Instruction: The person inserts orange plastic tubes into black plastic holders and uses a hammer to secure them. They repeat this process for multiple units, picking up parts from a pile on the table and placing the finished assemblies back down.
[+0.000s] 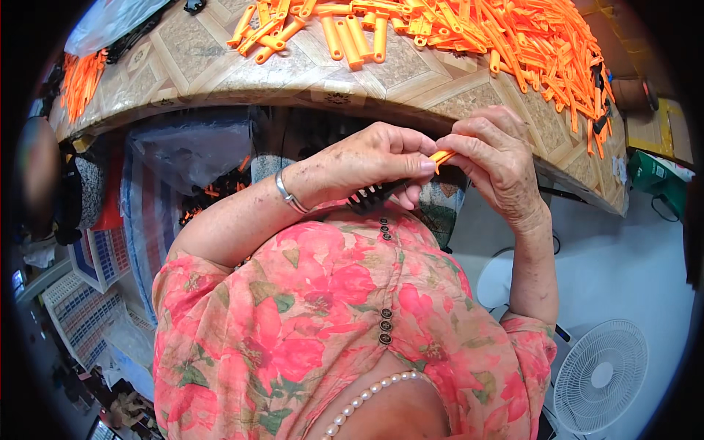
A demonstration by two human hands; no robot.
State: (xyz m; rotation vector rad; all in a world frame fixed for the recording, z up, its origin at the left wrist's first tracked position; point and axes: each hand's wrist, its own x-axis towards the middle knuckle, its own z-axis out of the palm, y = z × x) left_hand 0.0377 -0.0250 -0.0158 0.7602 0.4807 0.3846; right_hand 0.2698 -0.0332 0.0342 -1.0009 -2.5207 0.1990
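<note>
My left hand [374,161], closed, holds a black plastic piece with comb-like teeth [367,196] low in its fingers. Close by, its thumb and fingertips meet a small orange plastic piece [441,157]. The other end of that piece is pinched by my right hand [495,158], whose curled fingers hide much of it. Both hands are just in front of the table edge, above my lap. I cannot make out whether the black and orange pieces are joined.
The patterned table [293,82] bears a large heap of orange plastic pieces [513,33] and several loose ones. A smaller orange bunch [82,84] lies at its far left. Below stand a striped bag [158,169] and plastic baskets [81,312]. A white fan [601,375] is at lower right.
</note>
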